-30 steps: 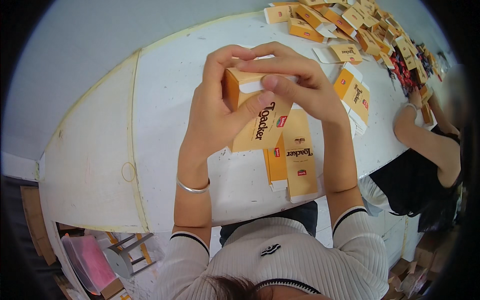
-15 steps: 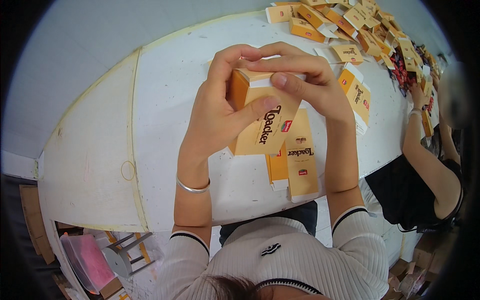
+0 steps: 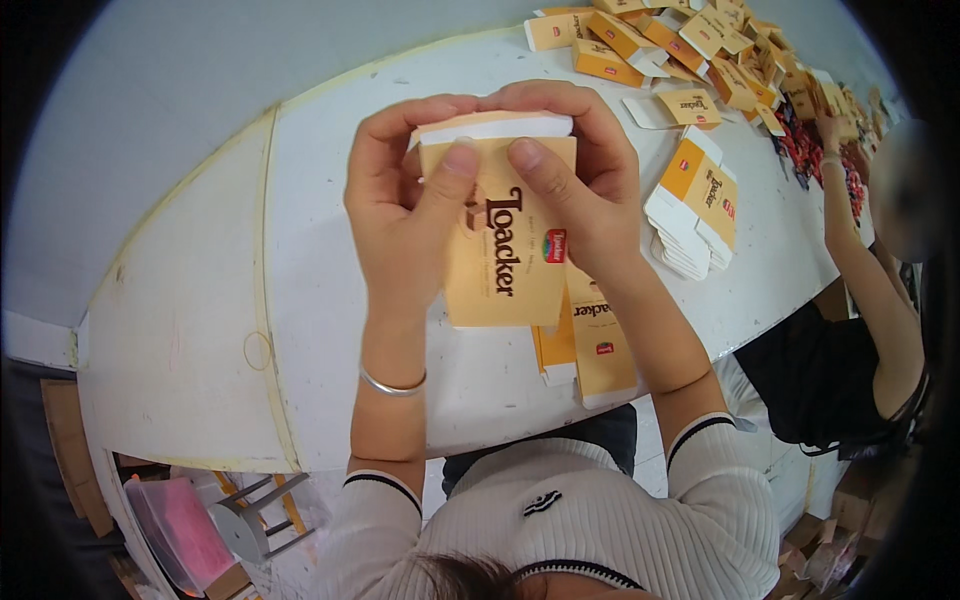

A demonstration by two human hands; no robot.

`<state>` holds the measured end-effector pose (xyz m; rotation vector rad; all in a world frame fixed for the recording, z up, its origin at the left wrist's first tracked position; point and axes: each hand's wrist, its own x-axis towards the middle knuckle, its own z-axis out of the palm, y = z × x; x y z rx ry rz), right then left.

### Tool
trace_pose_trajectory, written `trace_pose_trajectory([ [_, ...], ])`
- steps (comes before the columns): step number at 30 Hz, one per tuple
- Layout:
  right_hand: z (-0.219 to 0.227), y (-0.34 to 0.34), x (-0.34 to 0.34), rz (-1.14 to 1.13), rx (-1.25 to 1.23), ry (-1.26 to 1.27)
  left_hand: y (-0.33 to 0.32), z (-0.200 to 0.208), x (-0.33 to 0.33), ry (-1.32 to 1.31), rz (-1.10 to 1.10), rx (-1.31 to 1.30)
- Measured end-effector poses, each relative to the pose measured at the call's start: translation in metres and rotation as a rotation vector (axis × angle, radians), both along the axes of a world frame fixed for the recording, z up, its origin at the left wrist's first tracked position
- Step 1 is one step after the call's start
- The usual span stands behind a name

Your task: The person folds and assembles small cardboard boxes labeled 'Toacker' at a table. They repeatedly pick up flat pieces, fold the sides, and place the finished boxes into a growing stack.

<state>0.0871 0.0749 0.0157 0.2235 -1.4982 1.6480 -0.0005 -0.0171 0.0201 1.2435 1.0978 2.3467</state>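
Between both hands, above the white table, is a pale orange cardboard box (image 3: 505, 270) with dark lettering and a small red emblem. My left hand (image 3: 395, 190) grips its left side, thumb on the front panel near the top. My right hand (image 3: 590, 190) holds the right side in the same way, with its thumb close to the other. At the box's top, a white-edged flap (image 3: 500, 127) shows between the hands; the fingers behind it are mostly hidden. Just below the held box, a few flat orange cartons (image 3: 607, 360) lie on the table.
A stack of flattened cartons (image 3: 700, 200) lies on the white table (image 3: 340, 290) to the right. Farther back rises a heap of orange boxes (image 3: 700, 45) beside red wrapped pieces (image 3: 795, 140). A co-worker's arm (image 3: 845, 230) reaches there. A grey stool (image 3: 240, 530) stands at lower left.
The box has turned so its printed front faces me, and its top flap is now nearly level. Both thumbs have moved to its upper front. The co-worker's hand has shifted among the boxes.
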Motion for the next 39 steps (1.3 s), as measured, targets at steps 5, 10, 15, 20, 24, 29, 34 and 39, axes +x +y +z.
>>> trace_pose_trajectory([
  [5, -0.004, 0.001, -0.001, -0.123, 0.053, -0.007, 0.002, -0.013, 0.000, 0.053, 0.050, -0.001],
  [10, -0.004, 0.012, -0.004, -0.144, 0.167, -0.101, 0.008, -0.016, -0.001, -0.054, 0.146, -0.040],
  [15, -0.014, 0.025, 0.011, 0.173, 0.299, -0.756, 0.002, -0.014, -0.018, 0.053, 0.300, -0.229],
  [20, -0.049, 0.158, 0.064, 0.014, -0.369, -0.505, -0.004, 0.004, -0.021, -0.005, 0.353, -0.181],
  [24, -0.022, 0.145, 0.060, -0.472, -0.367, -0.490, -0.009, 0.000, -0.024, -0.025, 0.317, -0.146],
  [29, -0.084, 0.052, 0.046, -0.566, 0.892, -1.042, -0.011, -0.001, -0.025, -0.027, 0.279, -0.140],
  [34, -0.134, 0.048, 0.038, -0.716, 1.136, -0.911, -0.011, -0.001, -0.024, -0.027, 0.267, -0.132],
  [39, -0.139, 0.056, 0.035, -0.846, 0.984, -0.681, -0.008, -0.004, -0.020, -0.038, 0.234, -0.162],
])
